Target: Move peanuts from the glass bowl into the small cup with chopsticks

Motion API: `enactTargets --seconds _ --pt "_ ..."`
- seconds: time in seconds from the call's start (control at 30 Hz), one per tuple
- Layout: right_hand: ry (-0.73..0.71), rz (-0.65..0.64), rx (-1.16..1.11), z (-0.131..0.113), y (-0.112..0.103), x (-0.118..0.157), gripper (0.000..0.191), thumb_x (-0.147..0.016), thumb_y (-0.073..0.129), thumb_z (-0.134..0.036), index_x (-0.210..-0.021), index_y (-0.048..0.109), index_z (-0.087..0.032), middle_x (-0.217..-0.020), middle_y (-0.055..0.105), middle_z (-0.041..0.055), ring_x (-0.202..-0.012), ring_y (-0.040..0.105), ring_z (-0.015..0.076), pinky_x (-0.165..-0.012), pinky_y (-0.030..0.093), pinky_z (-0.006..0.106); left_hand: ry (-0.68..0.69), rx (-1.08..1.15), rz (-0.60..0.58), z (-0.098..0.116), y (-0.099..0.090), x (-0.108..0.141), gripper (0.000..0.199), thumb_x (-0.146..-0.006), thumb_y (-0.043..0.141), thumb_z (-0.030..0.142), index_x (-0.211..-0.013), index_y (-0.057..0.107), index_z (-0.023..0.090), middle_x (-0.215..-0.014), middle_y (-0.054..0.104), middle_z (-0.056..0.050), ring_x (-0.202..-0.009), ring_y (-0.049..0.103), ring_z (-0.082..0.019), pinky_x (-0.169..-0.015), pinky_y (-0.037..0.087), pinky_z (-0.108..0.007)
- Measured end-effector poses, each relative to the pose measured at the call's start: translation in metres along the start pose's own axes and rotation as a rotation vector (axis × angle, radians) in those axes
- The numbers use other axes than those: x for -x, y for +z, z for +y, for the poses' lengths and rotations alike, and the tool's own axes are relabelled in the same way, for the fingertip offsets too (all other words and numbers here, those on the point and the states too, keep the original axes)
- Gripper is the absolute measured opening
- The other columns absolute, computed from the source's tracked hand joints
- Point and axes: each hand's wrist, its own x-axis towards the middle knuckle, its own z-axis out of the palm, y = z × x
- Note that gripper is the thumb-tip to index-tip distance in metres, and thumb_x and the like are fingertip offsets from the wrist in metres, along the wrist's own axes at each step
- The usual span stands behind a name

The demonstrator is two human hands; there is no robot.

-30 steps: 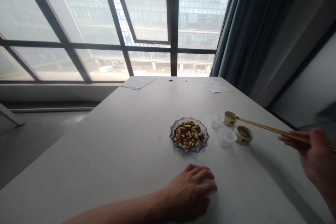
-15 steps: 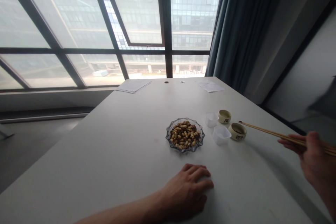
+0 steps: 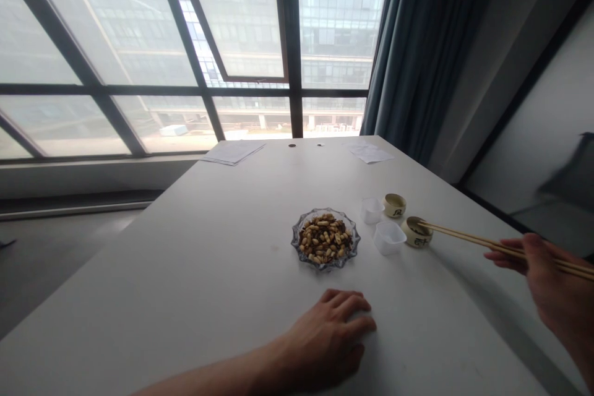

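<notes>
My right hand grips a pair of wooden chopsticks, their tips at the mouth of the nearer cream ceramic cup with dark characters. Some dark stuff lies inside that cup. My left hand rests on the white table, fingers loosely curved and slightly apart, holding nothing. Beyond it stands a scalloped glass bowl filled with peanuts and small dark pieces. Between bowl and cups sit two clear plastic cups, the nearer one and the farther one.
A second cream ceramic cup stands just behind the nearer one. Paper sheets lie at the table's far left and far right. Windows and a dark curtain rise past the table's far edge.
My right hand has lowered the chopsticks leftward, bringing their tips from above and beside the nearer ceramic cup to its mouth. A small dark piece at the tips no longer shows. My left hand stays put.
</notes>
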Motion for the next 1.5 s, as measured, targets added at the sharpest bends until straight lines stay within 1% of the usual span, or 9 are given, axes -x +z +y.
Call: enactTargets --seconds 0.17,0.3,0.43,0.53,0.63,0.93,1.07,1.3,1.5 --pt "-0.085 -0.114 -0.013 -0.028 0.022 0.017 0.045 -0.096 0.084 -0.067 -0.087 0.086 -0.022 -0.076 0.084 0.0104 -0.062 0.082 0.0269 -0.068 0.071 0.036 -0.002 0.002 -0.002 0.001 -0.001 0.0 0.036 -0.105 0.068 0.023 -0.14 0.061 0.029 -0.154 0.067 -0.008 -0.151 0.06 -0.029 -0.128 0.042 -0.046" --pt "-0.113 -0.419 -0.005 -0.055 0.066 0.046 0.047 -0.097 0.082 -0.067 -0.09 0.088 -0.021 -0.074 0.085 0.0097 -0.063 0.083 0.026 -0.064 0.071 0.034 0.005 -0.006 -0.005 0.001 -0.002 0.0 0.036 -0.106 0.069 0.024 -0.14 0.061 0.028 -0.154 0.067 -0.008 -0.151 0.06 -0.028 -0.128 0.042 -0.045" --pt "-0.127 -0.694 -0.02 -0.066 0.105 0.062 0.051 -0.102 0.076 -0.069 -0.084 0.086 -0.021 -0.067 0.082 0.0078 -0.056 0.079 0.0219 -0.056 0.066 0.028 0.011 -0.012 -0.001 0.001 -0.002 0.0 0.034 -0.107 0.071 0.028 -0.14 0.061 0.028 -0.154 0.067 -0.007 -0.15 0.061 -0.028 -0.129 0.041 -0.044" --pt "-0.196 -0.823 0.026 -0.068 0.12 0.066 0.055 -0.106 0.07 -0.067 -0.08 0.084 -0.021 -0.068 0.082 0.0075 -0.059 0.078 0.0205 -0.058 0.064 0.027 0.013 -0.017 0.006 0.001 0.0 0.0 0.033 -0.109 0.071 0.03 -0.141 0.062 0.027 -0.155 0.067 -0.006 -0.15 0.06 -0.029 -0.13 0.04 -0.044" --pt "-0.265 -0.866 0.077 -0.07 0.125 0.067 0.056 -0.109 0.067 -0.063 -0.075 0.08 -0.021 -0.069 0.081 0.0062 -0.061 0.076 0.0193 -0.06 0.062 0.027 0.017 -0.023 0.006 0.0 0.001 0.0 0.033 -0.11 0.071 0.031 -0.141 0.062 0.026 -0.155 0.067 -0.007 -0.149 0.061 -0.03 -0.13 0.041 -0.044" --pt "-0.258 -0.893 0.094 -0.063 0.126 0.071 0.052 -0.11 0.067 -0.061 -0.078 0.083 -0.023 -0.075 0.083 0.0063 -0.066 0.079 0.0212 -0.064 0.063 0.03 0.024 -0.014 -0.008 0.003 -0.005 -0.001 0.033 -0.11 0.07 0.031 -0.142 0.063 0.026 -0.155 0.067 -0.009 -0.149 0.061 -0.031 -0.13 0.041 -0.045" --pt "-0.207 -0.85 0.054 -0.058 0.127 0.075 0.052 -0.107 0.07 -0.065 -0.079 0.084 -0.024 -0.077 0.085 0.0077 -0.066 0.081 0.023 -0.062 0.067 0.031 0.025 -0.025 -0.003 0.002 -0.002 -0.001 0.033 -0.11 0.069 0.031 -0.142 0.063 0.026 -0.156 0.067 -0.009 -0.151 0.06 -0.031 -0.129 0.042 -0.045" --pt "-0.105 -0.642 -0.037 -0.053 0.118 0.077 0.048 -0.101 0.078 -0.068 -0.086 0.088 -0.023 -0.075 0.086 0.0097 -0.063 0.084 0.027 -0.06 0.072 0.037 0.022 -0.012 0.007 0.0 0.0 0.0 0.033 -0.11 0.069 0.03 -0.143 0.062 0.027 -0.155 0.067 -0.008 -0.151 0.061 -0.03 -0.129 0.042 -0.045" --pt "-0.198 -0.289 0.035 -0.067 0.081 0.051 0.041 -0.098 0.083 -0.062 -0.094 0.088 -0.022 -0.078 0.087 0.0094 -0.066 0.085 0.029 -0.067 0.073 0.039 0.018 0.001 0.0 0.0 -0.002 0.0 0.034 -0.109 0.069 0.029 -0.142 0.062 0.027 -0.154 0.067 -0.008 -0.149 0.062 -0.031 -0.128 0.044 -0.045"
